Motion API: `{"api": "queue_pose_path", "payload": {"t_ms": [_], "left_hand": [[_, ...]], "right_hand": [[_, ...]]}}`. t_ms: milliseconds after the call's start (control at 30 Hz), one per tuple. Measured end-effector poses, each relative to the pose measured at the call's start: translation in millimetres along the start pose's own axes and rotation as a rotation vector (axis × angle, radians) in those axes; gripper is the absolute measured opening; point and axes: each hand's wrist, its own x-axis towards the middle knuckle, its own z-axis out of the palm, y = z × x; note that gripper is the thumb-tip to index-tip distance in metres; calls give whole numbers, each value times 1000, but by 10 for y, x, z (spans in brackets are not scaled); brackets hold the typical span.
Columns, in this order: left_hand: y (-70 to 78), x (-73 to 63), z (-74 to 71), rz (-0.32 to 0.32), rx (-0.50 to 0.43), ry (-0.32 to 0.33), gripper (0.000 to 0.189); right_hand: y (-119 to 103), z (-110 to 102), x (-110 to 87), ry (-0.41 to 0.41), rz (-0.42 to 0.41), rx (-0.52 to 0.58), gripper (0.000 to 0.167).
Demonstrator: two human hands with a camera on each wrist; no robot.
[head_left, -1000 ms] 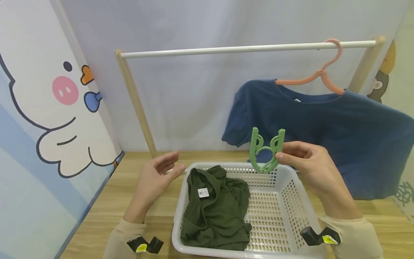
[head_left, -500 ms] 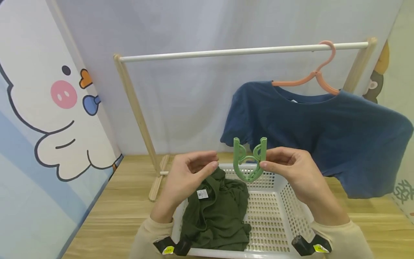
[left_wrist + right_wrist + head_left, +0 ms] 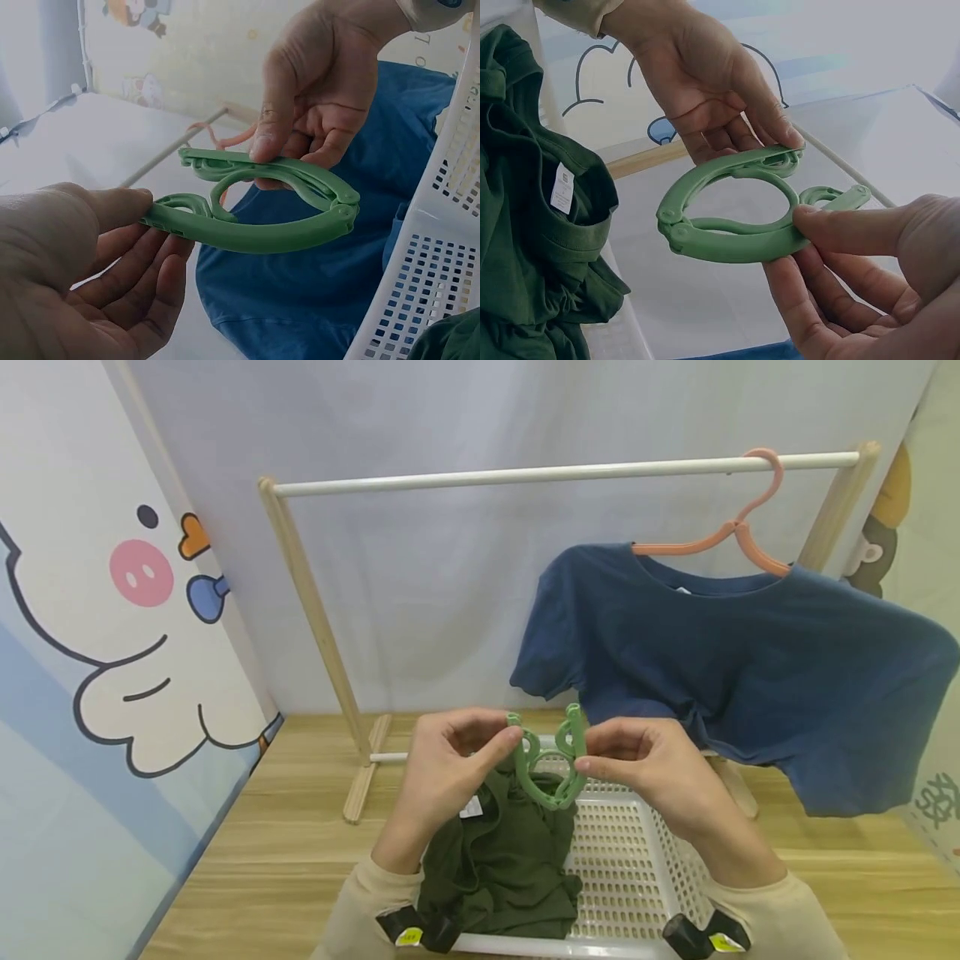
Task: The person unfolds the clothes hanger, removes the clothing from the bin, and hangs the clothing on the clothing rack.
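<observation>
A green folding clothes hanger point(image 3: 553, 793), folded into a U, is held above the basket between both hands. My left hand point(image 3: 450, 777) pinches the end of one arm between thumb and fingers, as the left wrist view shows up close. On the other arm, the thumb and fingers of my right hand point(image 3: 660, 777) pinch about midway along. The hook, a curved green loop point(image 3: 780, 187), lies folded between the arms. Below, a dark green garment point(image 3: 510, 868) with a white label lies crumpled in the white plastic basket point(image 3: 615, 860).
Behind stands a rack with a white rail point(image 3: 465, 479) and wooden posts point(image 3: 311, 610). A blue T-shirt point(image 3: 735, 668) hangs at its right on an orange hanger point(image 3: 757, 552). A cartoon-printed panel point(image 3: 90, 693) stands left, on the wooden table point(image 3: 247, 852).
The right hand has carried the green hanger leftward and down. My left hand has moved right from beside the basket and taken hold of the hanger's other arm.
</observation>
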Motion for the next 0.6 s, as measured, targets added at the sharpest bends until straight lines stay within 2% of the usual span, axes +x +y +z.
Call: {"api": "queue_pose_path", "payload": {"t_ms": [133, 300, 367, 500, 600], "left_hand": [[5, 5, 8, -11, 35, 2, 12], [15, -7, 23, -38, 58, -35, 12], [19, -13, 35, -43, 57, -61, 13], [23, -10, 60, -39, 51, -109, 15], [-4, -10, 41, -31, 55, -119, 14]], "right_hand": [[-16, -8, -14, -19, 3, -15, 33], [-42, -12, -42, 63, -41, -25, 35], [-44, -14, -45, 76, -53, -30, 34], [-36, -29, -43, 52, -76, -48, 29], [-22, -40, -33, 52, -101, -64, 22]]}}
